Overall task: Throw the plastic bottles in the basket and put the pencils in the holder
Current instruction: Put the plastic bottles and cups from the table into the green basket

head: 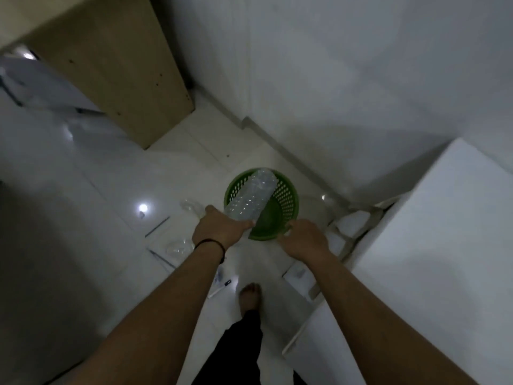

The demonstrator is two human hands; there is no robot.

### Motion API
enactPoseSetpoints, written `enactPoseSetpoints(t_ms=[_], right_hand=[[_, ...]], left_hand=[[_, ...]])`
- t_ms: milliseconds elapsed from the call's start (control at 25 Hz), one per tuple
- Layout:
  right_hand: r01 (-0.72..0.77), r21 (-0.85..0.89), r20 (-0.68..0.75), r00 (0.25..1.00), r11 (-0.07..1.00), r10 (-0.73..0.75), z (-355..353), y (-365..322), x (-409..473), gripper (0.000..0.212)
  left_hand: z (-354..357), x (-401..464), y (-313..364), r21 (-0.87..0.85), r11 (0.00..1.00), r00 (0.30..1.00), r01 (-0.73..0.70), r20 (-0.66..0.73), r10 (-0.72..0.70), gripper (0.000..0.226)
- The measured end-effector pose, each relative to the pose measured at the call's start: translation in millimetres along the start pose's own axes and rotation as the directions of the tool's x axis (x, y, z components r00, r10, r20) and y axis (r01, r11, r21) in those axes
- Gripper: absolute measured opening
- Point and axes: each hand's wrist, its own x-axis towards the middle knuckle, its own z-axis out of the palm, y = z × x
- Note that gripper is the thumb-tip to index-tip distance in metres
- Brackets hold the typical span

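A green perforated basket (286, 195) stands on the white floor near the wall corner. My left hand (219, 227) is shut on the neck end of a large clear plastic bottle (251, 194), which slants over the basket's opening. My right hand (304, 238) rests at the basket's near rim; whether it grips the rim is unclear. Two more clear bottles lie on the floor to the left, one (191, 205) above my left hand and one (179, 247) beside my wrist. Thin pencils (156, 227) and a pen (220, 289) lie scattered on the floor. No holder shows.
A wooden cabinet (116, 70) stands at the upper left and a white box-like unit (433, 245) at the right. White walls close off the corner behind the basket. My bare foot (249, 297) is below the hands. The scene is dim.
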Motion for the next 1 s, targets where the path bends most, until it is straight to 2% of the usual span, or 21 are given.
enactPoseSetpoints(t_ms=[120,280,480,600,720,800,880,1000], right_hand=[[-0.052,-0.015,0.020,0.998,0.999,0.053,27,10,32,0.030],[-0.082,-0.044,0.000,0.997,0.996,0.082,46,18,66,0.028],[-0.093,-0.059,-0.029,0.995,0.994,0.091,59,24,90,0.027],[-0.103,-0.051,-0.032,0.994,0.993,0.102,54,18,86,0.022],[-0.085,-0.054,-0.109,0.991,0.995,0.079,35,9,67,0.016],[-0.048,-0.043,-0.208,0.977,0.998,0.038,14,3,45,0.022],[0.002,-0.089,-0.335,0.942,0.996,-0.032,-12,-1,19,0.017],[0.059,-0.133,-0.493,0.862,0.989,-0.118,-55,5,-26,0.024]], left_hand=[[29,39,-6,0.093,0.996,1.000,-0.010,0.028,0.007,0.102],[58,73,-10,-0.014,0.999,0.995,-0.043,0.088,0.044,0.078],[79,95,-16,-0.015,0.991,0.989,-0.133,-0.074,0.131,0.057],[79,90,-17,0.008,0.980,0.976,-0.201,-0.080,0.201,0.048],[75,67,-11,0.073,0.953,0.951,-0.293,-0.079,0.298,0.032],[70,40,1,0.071,0.925,0.919,-0.373,-0.107,0.379,0.025],[63,9,18,0.098,0.878,0.863,-0.469,-0.163,0.479,0.022],[54,-40,50,0.212,0.763,0.732,-0.611,-0.216,0.646,0.021]])
